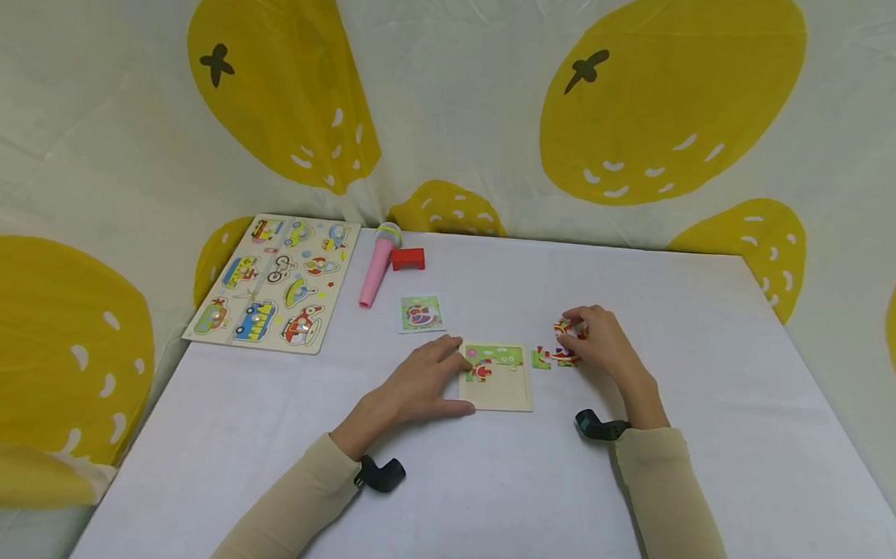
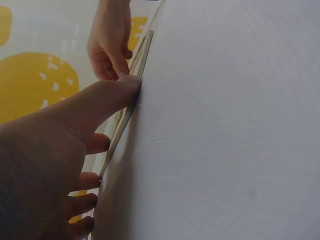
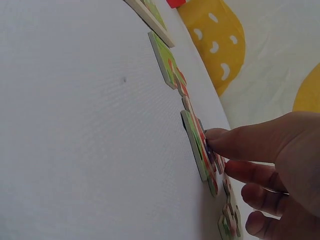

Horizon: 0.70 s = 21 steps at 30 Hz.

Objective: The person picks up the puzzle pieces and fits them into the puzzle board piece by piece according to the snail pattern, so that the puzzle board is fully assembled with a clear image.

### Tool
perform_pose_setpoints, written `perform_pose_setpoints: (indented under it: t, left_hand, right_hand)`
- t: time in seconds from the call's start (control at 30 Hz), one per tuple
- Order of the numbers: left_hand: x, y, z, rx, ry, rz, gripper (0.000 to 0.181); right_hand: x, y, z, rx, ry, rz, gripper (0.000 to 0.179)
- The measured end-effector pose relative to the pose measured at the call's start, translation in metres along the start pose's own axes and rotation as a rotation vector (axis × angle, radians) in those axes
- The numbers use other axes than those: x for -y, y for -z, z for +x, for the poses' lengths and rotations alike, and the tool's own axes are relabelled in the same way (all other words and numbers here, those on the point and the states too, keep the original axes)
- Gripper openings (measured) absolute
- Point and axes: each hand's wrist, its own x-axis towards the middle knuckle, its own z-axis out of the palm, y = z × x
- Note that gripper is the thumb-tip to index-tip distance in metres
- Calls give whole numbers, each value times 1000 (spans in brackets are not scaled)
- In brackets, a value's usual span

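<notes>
A small square wooden puzzle board point(image 1: 499, 394) lies in front of me, with a green strip and a red-and-green piece point(image 1: 479, 370) set in its upper part. My left hand point(image 1: 423, 381) rests on its left side, fingers spread. The left thumb lies along the near edge in the left wrist view; another finger touches the fitted pieces. To the board's right, my right hand point(image 1: 601, 343) pinches a red-patterned puzzle piece point(image 3: 218, 161) between thumb and forefinger, low over the table. Other loose jigsaw pieces point(image 1: 542, 358) lie beside and under those fingers, partly hidden.
Behind the board lies a small picture card point(image 1: 421, 313). Farther back are a pink toy microphone point(image 1: 377, 270) and a red block point(image 1: 408, 259). A large vehicle puzzle board point(image 1: 272, 284) sits at the back left. A fruit-print curtain hangs behind the white-covered table point(image 1: 483, 498).
</notes>
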Motion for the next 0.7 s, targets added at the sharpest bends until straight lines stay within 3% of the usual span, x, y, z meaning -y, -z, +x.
perform_pose_setpoints:
  t: [0.27,0.7]
  left_hand:
    - [1,-1,1,3,0,6,62]
    - [0,0,0,8,8,1,62]
  right_hand:
    - [-2,-2,2,-6,28,-14,45]
    - [1,-4,2,3,-27,13,46]
